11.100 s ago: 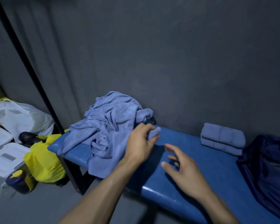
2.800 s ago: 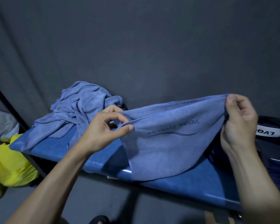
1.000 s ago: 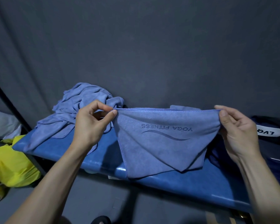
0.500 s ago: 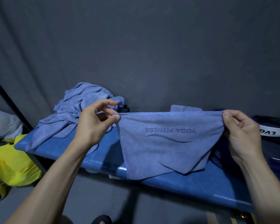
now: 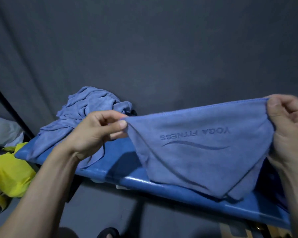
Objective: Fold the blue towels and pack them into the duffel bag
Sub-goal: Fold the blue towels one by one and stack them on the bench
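You hold one blue towel point(image 5: 201, 152) stretched between both hands above the blue worktop point(image 5: 162, 186). Your left hand point(image 5: 96, 133) pinches the towel's left top corner between thumb and forefinger; your right hand point(image 5: 289, 134) grips the right top corner with its fingers curled round the cloth. The top edge runs nearly taut between the two grips, higher on the right, and the lower part hangs in a loose doubled point whose tip rests on the worktop near its front edge. The unfolded pile of towels point(image 5: 83, 121) lies on the left end of the worktop, just behind your left hand. The duffel bag cannot be made out with certainty here; only a dark shape shows behind your right hand. Risks from this position: the left pinch covers only a small area of cloth, so a sharp tug from the right is likely to pull the corner free. The uneven height of the two corners may set the next fold crooked. The hanging tip sits close to the front edge, so slack may let it slide off.
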`<state>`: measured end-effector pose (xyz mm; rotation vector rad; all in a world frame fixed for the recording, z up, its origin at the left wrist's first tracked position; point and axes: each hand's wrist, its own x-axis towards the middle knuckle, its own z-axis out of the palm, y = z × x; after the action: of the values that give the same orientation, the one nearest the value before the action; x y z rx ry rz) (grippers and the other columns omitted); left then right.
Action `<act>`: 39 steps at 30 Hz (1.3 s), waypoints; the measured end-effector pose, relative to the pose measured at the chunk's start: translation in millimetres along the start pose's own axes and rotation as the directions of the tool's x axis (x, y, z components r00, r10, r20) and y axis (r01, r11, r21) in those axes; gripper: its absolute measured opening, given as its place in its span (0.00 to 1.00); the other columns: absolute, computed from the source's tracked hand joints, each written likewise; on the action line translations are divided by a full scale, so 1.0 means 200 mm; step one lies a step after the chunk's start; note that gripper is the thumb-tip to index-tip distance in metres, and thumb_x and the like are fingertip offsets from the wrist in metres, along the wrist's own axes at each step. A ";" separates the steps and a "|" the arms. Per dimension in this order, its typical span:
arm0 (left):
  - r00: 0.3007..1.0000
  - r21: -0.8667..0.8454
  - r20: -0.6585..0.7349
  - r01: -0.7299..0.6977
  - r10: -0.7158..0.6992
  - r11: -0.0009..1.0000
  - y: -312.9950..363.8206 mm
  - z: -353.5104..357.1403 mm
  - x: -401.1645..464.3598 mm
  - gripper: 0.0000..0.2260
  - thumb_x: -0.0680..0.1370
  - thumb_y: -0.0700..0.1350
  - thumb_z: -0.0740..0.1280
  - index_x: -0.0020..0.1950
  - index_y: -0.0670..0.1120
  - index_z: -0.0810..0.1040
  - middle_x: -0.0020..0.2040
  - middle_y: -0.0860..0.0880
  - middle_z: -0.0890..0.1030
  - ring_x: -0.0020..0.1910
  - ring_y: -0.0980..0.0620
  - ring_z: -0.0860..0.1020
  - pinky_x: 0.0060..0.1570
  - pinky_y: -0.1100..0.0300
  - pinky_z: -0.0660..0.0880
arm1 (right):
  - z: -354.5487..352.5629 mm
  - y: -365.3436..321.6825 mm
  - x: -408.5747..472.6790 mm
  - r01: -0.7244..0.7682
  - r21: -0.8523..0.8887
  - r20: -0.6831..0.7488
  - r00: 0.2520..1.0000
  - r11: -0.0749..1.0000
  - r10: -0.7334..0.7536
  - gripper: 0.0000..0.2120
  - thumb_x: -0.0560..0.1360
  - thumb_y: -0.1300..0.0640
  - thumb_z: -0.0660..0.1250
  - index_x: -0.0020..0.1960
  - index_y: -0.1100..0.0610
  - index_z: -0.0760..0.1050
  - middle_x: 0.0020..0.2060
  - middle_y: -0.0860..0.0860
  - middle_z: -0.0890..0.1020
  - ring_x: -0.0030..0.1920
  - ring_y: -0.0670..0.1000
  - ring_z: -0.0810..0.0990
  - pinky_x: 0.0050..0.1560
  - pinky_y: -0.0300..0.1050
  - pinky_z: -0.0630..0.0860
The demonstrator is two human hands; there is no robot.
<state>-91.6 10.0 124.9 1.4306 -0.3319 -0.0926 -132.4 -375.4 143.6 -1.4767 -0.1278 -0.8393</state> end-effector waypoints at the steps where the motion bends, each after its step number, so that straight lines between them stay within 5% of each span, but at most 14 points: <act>1: 1.000 -0.088 0.025 -0.012 0.014 0.996 0.02 -0.01 -0.01 0.10 0.66 0.46 0.81 0.44 0.45 0.87 0.37 0.48 0.83 0.37 0.53 0.80 0.42 0.61 0.79 | 0.00 0.01 0.01 -0.026 -0.014 0.003 1.000 1.000 0.026 0.04 0.81 0.53 0.68 0.48 0.50 0.79 0.40 0.45 0.83 0.42 0.48 0.77 0.47 0.42 0.76; 5: 0.995 -0.132 0.090 -0.035 0.048 0.991 0.05 -0.02 0.00 0.18 0.63 0.58 0.83 0.45 0.49 0.85 0.36 0.53 0.79 0.36 0.56 0.75 0.39 0.63 0.75 | 0.03 0.12 -0.01 -0.056 -0.194 0.044 0.997 0.979 0.065 0.09 0.82 0.55 0.68 0.44 0.47 0.81 0.35 0.44 0.80 0.39 0.45 0.72 0.41 0.34 0.70; 7: 0.997 -0.147 0.066 -0.030 0.040 0.989 0.05 -0.01 0.00 0.17 0.65 0.57 0.82 0.46 0.49 0.85 0.34 0.54 0.77 0.32 0.58 0.74 0.35 0.64 0.74 | 0.05 0.16 -0.03 -0.111 -0.188 0.052 0.991 0.976 0.123 0.09 0.82 0.54 0.67 0.43 0.47 0.79 0.37 0.54 0.76 0.39 0.51 0.69 0.38 0.42 0.71; 10: 0.999 -0.090 -0.036 -0.043 0.040 0.995 0.04 -0.02 0.01 0.09 0.75 0.54 0.73 0.45 0.49 0.85 0.33 0.50 0.71 0.33 0.55 0.68 0.36 0.61 0.67 | 0.08 0.16 -0.04 -0.216 -0.249 0.073 0.968 0.944 0.241 0.10 0.82 0.55 0.66 0.43 0.50 0.79 0.39 0.56 0.75 0.40 0.53 0.69 0.41 0.49 0.67; 14: 0.974 -0.037 -0.197 -0.119 0.110 0.992 0.04 0.00 0.03 0.04 0.76 0.49 0.74 0.48 0.49 0.85 0.38 0.46 0.74 0.35 0.52 0.70 0.38 0.61 0.68 | 0.09 0.13 -0.06 -0.486 -0.030 0.246 0.843 0.873 0.478 0.09 0.83 0.57 0.64 0.45 0.55 0.79 0.41 0.55 0.81 0.39 0.51 0.77 0.37 0.41 0.75; 17: 0.926 0.152 -0.318 -0.163 0.205 0.975 0.00 0.04 0.05 0.05 0.80 0.43 0.70 0.45 0.51 0.82 0.37 0.51 0.74 0.34 0.57 0.71 0.35 0.65 0.68 | 0.09 0.20 -0.06 -0.286 -0.237 0.104 0.943 0.928 0.317 0.09 0.83 0.56 0.65 0.44 0.53 0.78 0.37 0.54 0.78 0.38 0.51 0.72 0.37 0.43 0.69; 20: 0.934 0.198 -0.258 -0.201 0.249 0.959 -0.01 0.06 0.06 0.04 0.80 0.45 0.71 0.46 0.54 0.81 0.40 0.55 0.77 0.40 0.55 0.73 0.40 0.59 0.70 | 0.12 0.20 -0.06 -0.236 -0.191 0.088 0.963 0.953 0.256 0.09 0.84 0.55 0.64 0.44 0.51 0.76 0.36 0.56 0.75 0.38 0.53 0.69 0.38 0.47 0.71; 22: 0.927 0.168 -0.279 -0.210 0.251 0.963 -0.01 0.06 0.05 0.04 0.78 0.46 0.71 0.45 0.54 0.82 0.36 0.55 0.77 0.35 0.58 0.72 0.33 0.65 0.69 | 0.11 0.17 -0.05 -0.217 -0.208 0.112 0.963 0.954 0.243 0.08 0.83 0.55 0.65 0.45 0.52 0.77 0.36 0.56 0.76 0.38 0.53 0.69 0.37 0.48 0.69; 26: 0.920 0.102 -0.299 -0.232 0.252 0.967 0.00 0.02 0.04 0.02 0.75 0.47 0.71 0.44 0.51 0.83 0.32 0.51 0.71 0.29 0.59 0.67 0.30 0.68 0.67 | 0.08 0.12 -0.05 -0.381 -0.043 0.258 0.889 0.924 0.379 0.05 0.80 0.55 0.68 0.46 0.55 0.79 0.38 0.54 0.81 0.37 0.50 0.76 0.36 0.40 0.73; 29: 0.916 0.095 -0.322 -0.220 0.239 0.971 -0.01 0.00 0.05 0.02 0.76 0.47 0.71 0.44 0.51 0.84 0.37 0.45 0.67 0.32 0.56 0.65 0.32 0.67 0.66 | 0.02 0.10 -0.01 -0.443 0.040 0.322 0.854 0.896 0.408 0.11 0.75 0.47 0.73 0.49 0.54 0.80 0.48 0.60 0.74 0.45 0.58 0.65 0.41 0.44 0.64; 32: 0.904 0.187 -0.333 -0.214 0.267 0.959 -0.04 0.01 0.10 0.04 0.80 0.42 0.69 0.46 0.50 0.81 0.33 0.53 0.75 0.30 0.61 0.70 0.32 0.70 0.67 | 0.05 0.12 0.01 -0.437 0.037 0.252 0.874 0.899 0.414 0.06 0.80 0.51 0.70 0.48 0.54 0.79 0.43 0.60 0.76 0.40 0.56 0.70 0.38 0.44 0.68; 35: 0.883 0.283 -0.323 -0.253 0.340 0.925 -0.05 0.01 0.16 0.04 0.80 0.40 0.71 0.48 0.49 0.81 0.37 0.59 0.81 0.38 0.62 0.77 0.41 0.69 0.73 | 0.12 0.17 0.01 -0.375 0.005 0.179 0.912 0.927 0.368 0.06 0.83 0.57 0.65 0.51 0.56 0.80 0.38 0.47 0.85 0.36 0.44 0.80 0.37 0.35 0.78; 39: 0.773 0.350 -0.316 -0.444 0.550 0.825 0.04 0.00 0.21 0.05 0.79 0.38 0.71 0.50 0.48 0.81 0.43 0.58 0.83 0.45 0.60 0.80 0.51 0.64 0.76 | 0.16 0.17 0.05 -0.190 0.098 0.096 0.979 0.977 0.181 0.06 0.83 0.58 0.65 0.51 0.56 0.80 0.40 0.45 0.86 0.40 0.44 0.81 0.45 0.38 0.78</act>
<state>-53.5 -0.4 138.9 1.5281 -0.3812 0.7089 -93.2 -354.1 126.3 -1.4007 -0.0961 -0.6080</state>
